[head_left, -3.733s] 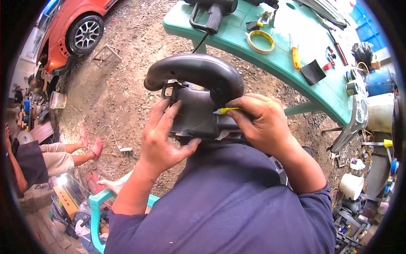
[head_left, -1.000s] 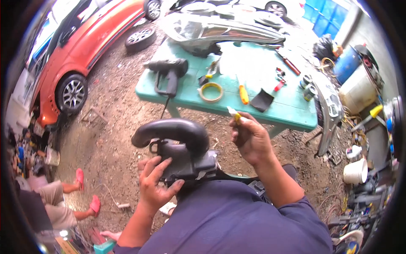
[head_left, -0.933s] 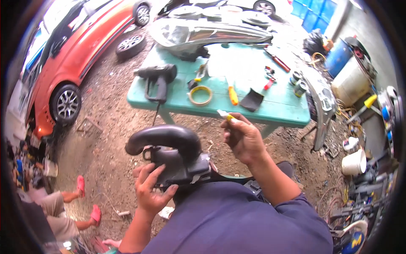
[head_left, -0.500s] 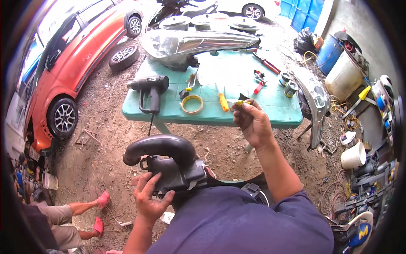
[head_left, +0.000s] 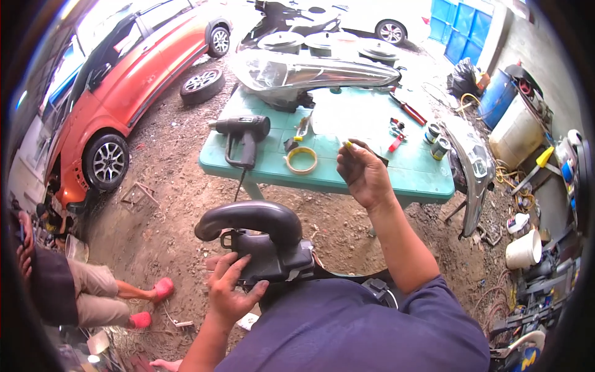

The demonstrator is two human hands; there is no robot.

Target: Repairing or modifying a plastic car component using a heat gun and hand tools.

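Observation:
A black plastic air duct (head_left: 251,214) with a thick curved pipe and a boxy lower body rests against my front. My left hand (head_left: 232,285) steadies its lower left side, fingers bent over the body and thumb apart. My right hand (head_left: 365,173) is raised over the near edge of the green table (head_left: 273,176), fingers pinched around a small yellow-tipped piece (head_left: 348,144). Most of that piece is hidden by the fingers. A roll of yellow tape (head_left: 302,160) and a black heat gun (head_left: 243,137) lie on the table to the left of this hand.
A large clear headlight (head_left: 316,71) lies across the table's far side; another headlight (head_left: 476,180) stands at its right end. Red-handled pliers (head_left: 409,110) and two small cans (head_left: 440,148) are at the right. A red car (head_left: 118,105) and a person's legs (head_left: 99,288) are left.
The view has shifted, so the table appears farther right and lower. My right hand has turned and now covers where the yellow handle lay. My left hand stays on the air duct.

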